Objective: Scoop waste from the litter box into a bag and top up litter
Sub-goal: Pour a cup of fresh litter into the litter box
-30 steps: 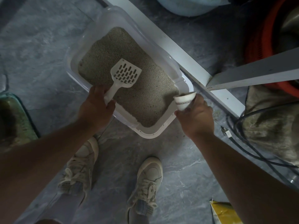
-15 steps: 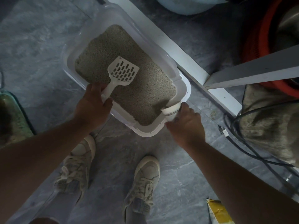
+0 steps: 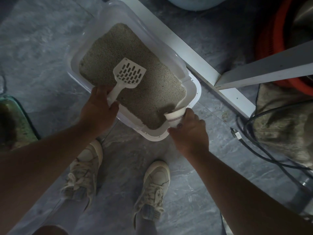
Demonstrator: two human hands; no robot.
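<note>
Here, scoop (image 3: 129, 73) in left hand (image 3: 98, 111), cup (image 3: 174, 116) in right hand (image 3: 189, 133).

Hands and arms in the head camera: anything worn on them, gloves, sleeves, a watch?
Nothing worn that shows. The left hand and the right hand are bare, with no gloves, and no rings that I can make out in the dim light. Both forearms are uncovered from wrist to frame edge: no sleeve, watch or band shows. No markings are visible.

floor: grey stone tiles (image 3: 42, 53) | white frame bar (image 3: 199, 65) | black cables (image 3: 264, 150) | pale sneakers (image 3: 152, 189)
</note>
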